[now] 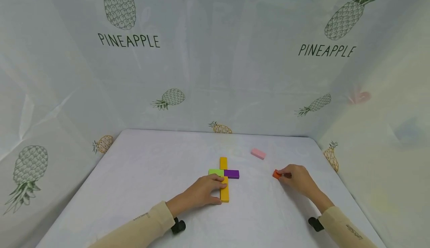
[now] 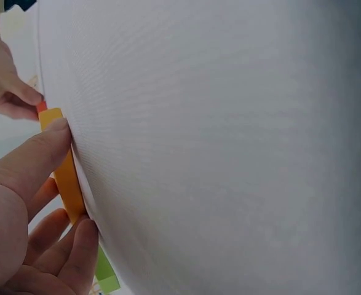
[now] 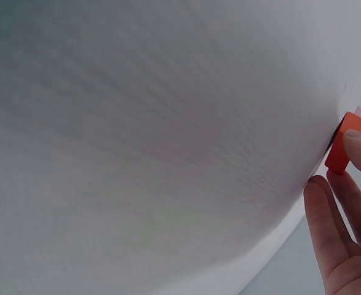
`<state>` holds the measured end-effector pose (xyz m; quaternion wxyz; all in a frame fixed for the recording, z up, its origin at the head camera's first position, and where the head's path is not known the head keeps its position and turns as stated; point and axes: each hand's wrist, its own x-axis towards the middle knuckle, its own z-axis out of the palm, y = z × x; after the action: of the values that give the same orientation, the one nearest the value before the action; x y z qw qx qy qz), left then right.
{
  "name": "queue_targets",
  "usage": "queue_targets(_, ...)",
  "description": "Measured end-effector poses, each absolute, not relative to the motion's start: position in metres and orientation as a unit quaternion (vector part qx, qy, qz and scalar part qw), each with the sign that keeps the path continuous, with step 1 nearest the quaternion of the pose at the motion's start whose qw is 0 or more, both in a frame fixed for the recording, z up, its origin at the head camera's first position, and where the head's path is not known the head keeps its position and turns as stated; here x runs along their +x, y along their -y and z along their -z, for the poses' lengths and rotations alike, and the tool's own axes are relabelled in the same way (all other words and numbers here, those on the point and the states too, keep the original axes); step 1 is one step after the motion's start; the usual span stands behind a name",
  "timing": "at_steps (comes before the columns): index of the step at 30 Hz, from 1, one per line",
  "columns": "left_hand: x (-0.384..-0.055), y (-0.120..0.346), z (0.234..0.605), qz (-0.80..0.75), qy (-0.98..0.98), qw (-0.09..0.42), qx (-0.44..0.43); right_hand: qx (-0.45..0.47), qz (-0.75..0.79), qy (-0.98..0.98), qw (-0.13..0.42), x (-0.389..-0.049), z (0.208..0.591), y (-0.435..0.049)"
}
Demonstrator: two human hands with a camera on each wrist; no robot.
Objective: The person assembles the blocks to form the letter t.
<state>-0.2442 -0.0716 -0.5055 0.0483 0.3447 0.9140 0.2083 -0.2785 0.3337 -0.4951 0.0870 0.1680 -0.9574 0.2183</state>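
My left hand (image 1: 203, 192) holds the near yellow block (image 1: 225, 194) lengthwise. In the left wrist view its thumb presses one end of that yellow block (image 2: 69, 184), with the fingers by the other end. A green block (image 1: 216, 172) and a purple block (image 1: 231, 174) lie end to end just beyond it, and another yellow block (image 1: 223, 163) extends away behind them, making a cross shape. Off to the right, my right hand (image 1: 297, 179) pinches a small orange-red block (image 1: 276, 174); the right wrist view shows the thumb across this orange-red block (image 3: 344, 142).
A pink block (image 1: 258, 154) lies alone toward the back right of the white-covered table (image 1: 161, 154). Pineapple-printed cloth (image 1: 215, 65) hangs behind the table and along both sides.
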Motion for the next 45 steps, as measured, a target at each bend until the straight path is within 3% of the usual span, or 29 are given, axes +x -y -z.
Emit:
queue_targets(18,-0.244,0.072,0.506,-0.207,-0.912,0.042,0.352,0.183,-0.248,0.948,0.084,-0.242,0.499,-0.316)
queue_targets(37,-0.245,0.073,0.507,-0.205,-0.911,0.043,0.355,0.244,-0.278,0.925,0.09,-0.205,0.5,-0.263)
queue_targets(45,-0.245,0.071,0.505,-0.204,-0.916,0.05,0.343,0.249,-0.284,0.924,0.063,-0.195,0.498,-0.242)
